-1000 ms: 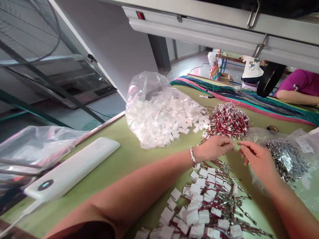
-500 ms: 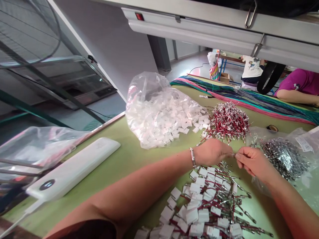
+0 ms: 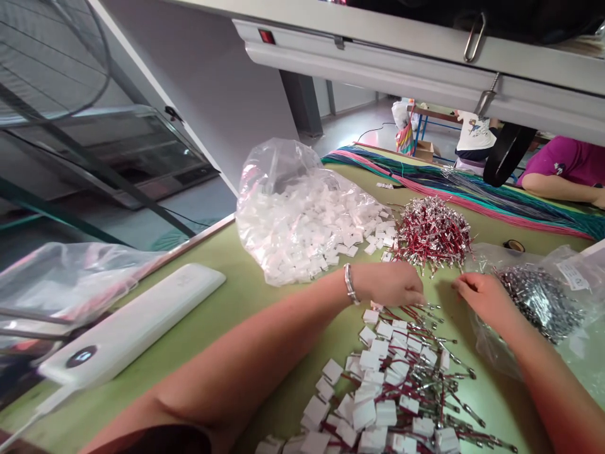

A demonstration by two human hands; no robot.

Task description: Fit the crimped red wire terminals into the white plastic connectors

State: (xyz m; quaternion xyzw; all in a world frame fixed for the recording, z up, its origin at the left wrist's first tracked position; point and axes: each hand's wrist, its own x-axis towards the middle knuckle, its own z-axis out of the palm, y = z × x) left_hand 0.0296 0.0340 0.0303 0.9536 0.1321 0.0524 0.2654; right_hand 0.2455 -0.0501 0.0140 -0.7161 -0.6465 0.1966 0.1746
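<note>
My left hand [image 3: 394, 285], with a bracelet at the wrist, is closed just above the top of a pile of white connectors with red wires [image 3: 378, 378]. Whatever its fingers hold is too small to make out. To its right, my right hand [image 3: 482, 296] is closed near the table, thumb and index finger together; nothing can be made out in the pinch. Behind the hands lies a heap of short red wires with metal ends [image 3: 432, 233]. A clear bag of white housings [image 3: 302, 221] spills open left of that heap.
A clear bag of metal terminals [image 3: 541, 302] lies beside my right forearm, a black tape roll [image 3: 514, 245] behind it. Long coloured cables [image 3: 454, 183] cross the back. A white device [image 3: 137, 321] is at left. A co-worker's arm [image 3: 558, 183] shows at far right.
My hands were together at a small piece and are now apart. The left has moved left and the right slightly right.
</note>
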